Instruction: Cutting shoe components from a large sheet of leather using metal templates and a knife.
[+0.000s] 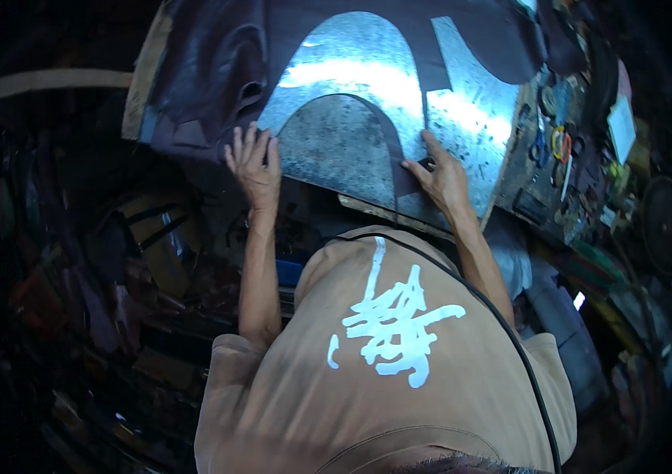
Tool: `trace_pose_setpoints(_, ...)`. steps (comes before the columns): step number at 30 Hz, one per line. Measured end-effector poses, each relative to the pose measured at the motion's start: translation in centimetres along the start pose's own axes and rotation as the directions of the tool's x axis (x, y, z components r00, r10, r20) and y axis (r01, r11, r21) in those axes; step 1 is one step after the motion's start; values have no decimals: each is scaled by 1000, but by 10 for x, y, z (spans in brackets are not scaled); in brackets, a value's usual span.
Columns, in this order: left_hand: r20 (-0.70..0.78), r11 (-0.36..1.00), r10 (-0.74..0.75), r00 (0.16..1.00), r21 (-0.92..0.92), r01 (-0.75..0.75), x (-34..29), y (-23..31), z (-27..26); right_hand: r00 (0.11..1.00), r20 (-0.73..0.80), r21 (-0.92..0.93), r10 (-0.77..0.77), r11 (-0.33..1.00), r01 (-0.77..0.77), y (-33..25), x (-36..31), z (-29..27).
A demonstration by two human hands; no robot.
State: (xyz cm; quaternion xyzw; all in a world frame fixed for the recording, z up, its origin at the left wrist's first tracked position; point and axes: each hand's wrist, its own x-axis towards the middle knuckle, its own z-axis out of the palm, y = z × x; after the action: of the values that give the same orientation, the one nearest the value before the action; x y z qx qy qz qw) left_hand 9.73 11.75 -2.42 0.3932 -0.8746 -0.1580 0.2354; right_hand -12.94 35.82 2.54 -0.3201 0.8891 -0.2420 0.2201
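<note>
A dark brown sheet of leather (213,59) lies over the metal-topped table (352,47), with a wide arched opening in it. Inside that opening, a narrow curved strip of the same leather (388,134) rests on the metal. My right hand (445,186) is beside the strip's right end, thumb tip at its edge and forefinger stretched out along the metal. My left hand (255,172) has its fingers spread at the near left edge of the leather, close to the strip's other end. Whether its fingertips press on the leather is hard to see.
To the right of the metal top, a cluttered bench holds blue-handled scissors (540,148), red and yellow handles (561,144) and other small tools. A wooden strip (63,80) juts out at the left. A black cable (502,316) runs across my shirt.
</note>
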Motion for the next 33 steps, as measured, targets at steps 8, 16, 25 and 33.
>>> trace_pose_setpoints(8,9,1000,22,1000,23,-22,3,5,4,1000,5,19,-2,1000,2,2,-1,-5)
trace_pose_setpoints(16,-2,995,63,998,82,-63,8,10,-4,915,275,740,295,543,-397,25,-19,-45)
trace_pose_setpoints(25,21,995,28,999,97,-30,3,8,-3,812,462,845,356,101,-525,-1,-99,-27)
trace_pose_setpoints(33,42,992,20,999,125,-25,0,3,-4,835,481,756,268,355,-550,8,-106,-21)
